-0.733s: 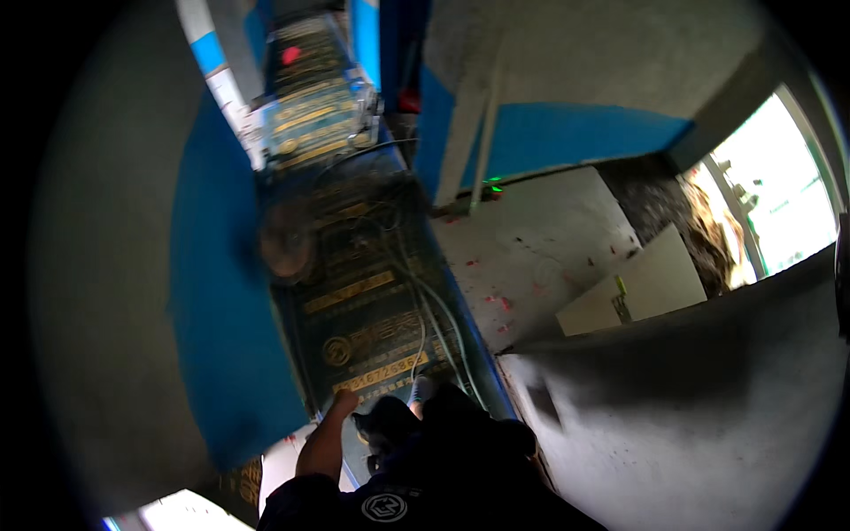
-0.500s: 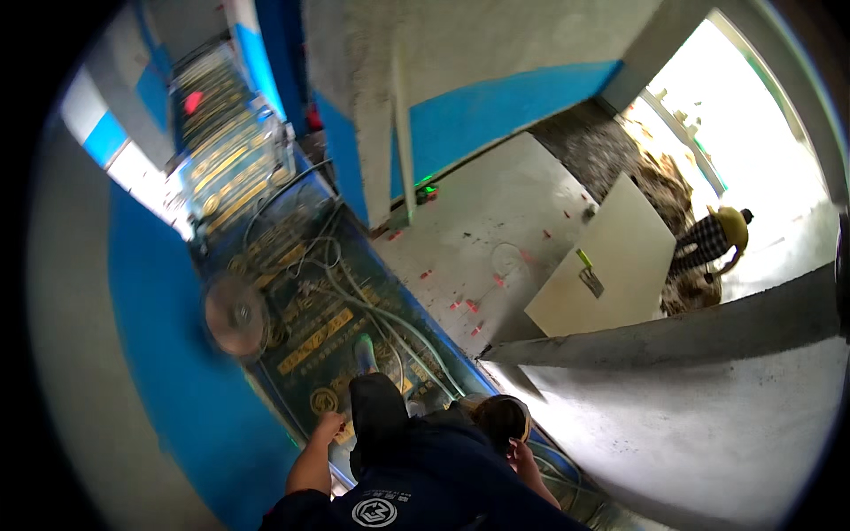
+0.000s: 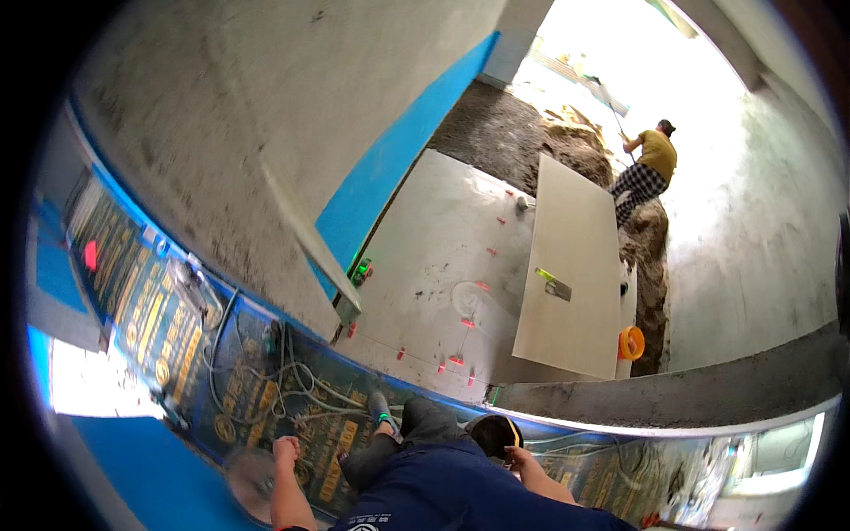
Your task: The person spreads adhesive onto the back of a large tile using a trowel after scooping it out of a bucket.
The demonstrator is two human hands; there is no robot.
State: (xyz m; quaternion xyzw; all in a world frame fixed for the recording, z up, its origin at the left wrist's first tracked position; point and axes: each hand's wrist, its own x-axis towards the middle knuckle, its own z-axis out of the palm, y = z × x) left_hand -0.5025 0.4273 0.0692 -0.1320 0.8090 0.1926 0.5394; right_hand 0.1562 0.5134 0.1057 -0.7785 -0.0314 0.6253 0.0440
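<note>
My left hand (image 3: pixel 286 452) hangs at the lower left in a loose fist with nothing visible in it, above a blue floor cover (image 3: pixel 226 372) printed in gold, near a round plate-like object (image 3: pixel 248 487) on the floor. My right hand (image 3: pixel 518 460) is closed on the rim or handle of a dark bucket-like object (image 3: pixel 487 434) with a yellow edge, held beside my right hip; its contents are unclear. My foot (image 3: pixel 381 409) is on the cover among loose grey hoses (image 3: pixel 301 379).
A tiled floor (image 3: pixel 416 257) with red clips lies in the doorway, with a loose large panel (image 3: pixel 571 248) and an orange bucket (image 3: pixel 630 343). Beyond, a person (image 3: pixel 651 155) holds a long-handled tool by rough mortar (image 3: pixel 575 142). Concrete walls (image 3: pixel 204 133) flank the opening.
My view has swung right toward the doorway, so the corridor now runs across the lower left and the other person shows more centrally, now raised with a long tool. Both my hands remain low.
</note>
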